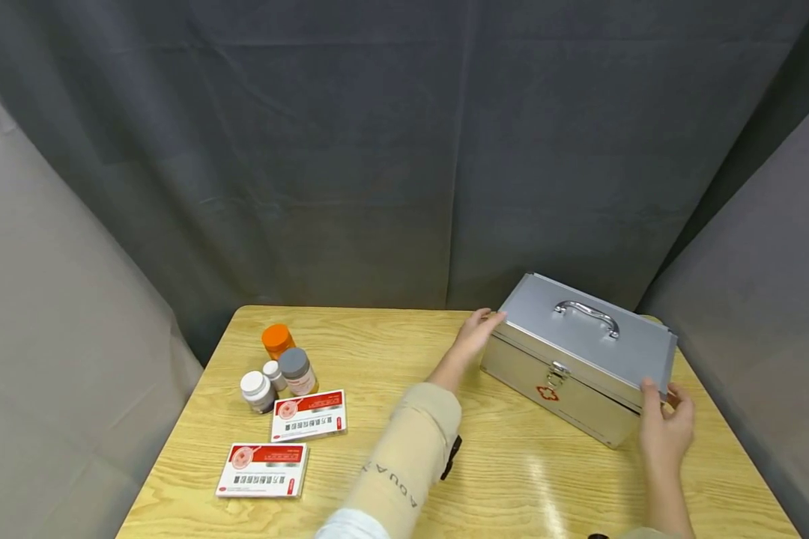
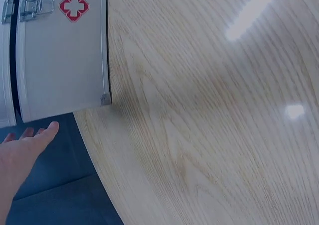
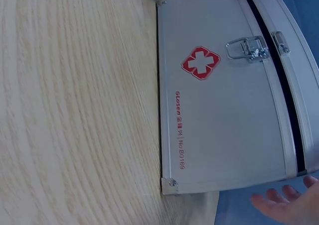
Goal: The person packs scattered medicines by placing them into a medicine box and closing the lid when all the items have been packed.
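Note:
A silver metal first-aid box [image 1: 580, 337] stands at the right of the table, turned at an angle. Its lid [image 3: 294, 65] is down, but a narrow dark gap runs along the front, and the latch [image 3: 249, 49] hangs unhooked. My left hand [image 1: 475, 335] is at the box's left end, fingers extended beside the lid corner. At the opposite end is my right hand [image 1: 667, 427], with the thumb by the lid's front corner and the fingers along the side. Whether the fingertips press on the metal is hard to tell. A chrome handle [image 1: 586, 316] tops the lid.
On the table's left stand an orange-capped bottle [image 1: 279, 340], a grey-capped bottle [image 1: 298, 372] and two white bottles, the larger [image 1: 258, 391] in front. Two red-and-white medicine boxes, one nearer [image 1: 263, 470], lie before them. Dark curtain [image 1: 350, 150] hangs behind the table [image 1: 512, 479].

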`<state>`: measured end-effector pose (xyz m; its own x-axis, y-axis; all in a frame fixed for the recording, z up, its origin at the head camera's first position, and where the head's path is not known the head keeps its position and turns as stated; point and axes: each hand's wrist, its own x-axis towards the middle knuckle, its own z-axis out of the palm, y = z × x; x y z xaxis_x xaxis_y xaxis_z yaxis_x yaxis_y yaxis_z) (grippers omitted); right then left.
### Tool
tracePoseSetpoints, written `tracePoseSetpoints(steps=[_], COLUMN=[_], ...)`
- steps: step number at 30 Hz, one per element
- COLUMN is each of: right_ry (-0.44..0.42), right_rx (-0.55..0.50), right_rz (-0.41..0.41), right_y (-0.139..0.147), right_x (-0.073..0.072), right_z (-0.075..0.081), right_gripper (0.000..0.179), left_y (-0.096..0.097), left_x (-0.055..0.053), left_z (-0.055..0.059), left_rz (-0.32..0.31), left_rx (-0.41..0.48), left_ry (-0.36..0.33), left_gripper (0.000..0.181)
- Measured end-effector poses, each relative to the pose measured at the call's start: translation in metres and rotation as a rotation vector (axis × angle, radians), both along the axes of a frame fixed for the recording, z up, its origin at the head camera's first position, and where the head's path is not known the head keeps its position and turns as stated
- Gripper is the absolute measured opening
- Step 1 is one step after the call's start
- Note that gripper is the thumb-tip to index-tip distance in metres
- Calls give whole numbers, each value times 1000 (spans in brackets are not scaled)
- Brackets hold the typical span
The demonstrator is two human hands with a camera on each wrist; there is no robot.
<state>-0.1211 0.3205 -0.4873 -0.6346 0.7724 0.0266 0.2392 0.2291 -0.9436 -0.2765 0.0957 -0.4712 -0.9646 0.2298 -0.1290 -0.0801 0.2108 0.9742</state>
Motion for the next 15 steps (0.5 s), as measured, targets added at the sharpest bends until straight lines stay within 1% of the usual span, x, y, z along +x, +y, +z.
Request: tracePoseSetpoints(steps=[4, 6, 11, 15], right_ry=[11, 17, 35, 34], right_rx=[-28, -32, -22, -26], right_rz=[21, 28, 18, 7], right_y=[-5, -7, -11, -11], right_x=[-1, -1, -3, -5], right_z=[-1, -1, -1, -2], right_gripper=[60, 60, 59, 59], left_y=[4, 5, 7, 9], left_x=[3, 4, 5, 5], left_z=[1, 2, 0, -1], left_rz=[-12, -7, 11, 12], left_rx=[-16, -19, -40, -69], left_ry=[14, 19, 53, 77], left_gripper=[53, 52, 49, 48])
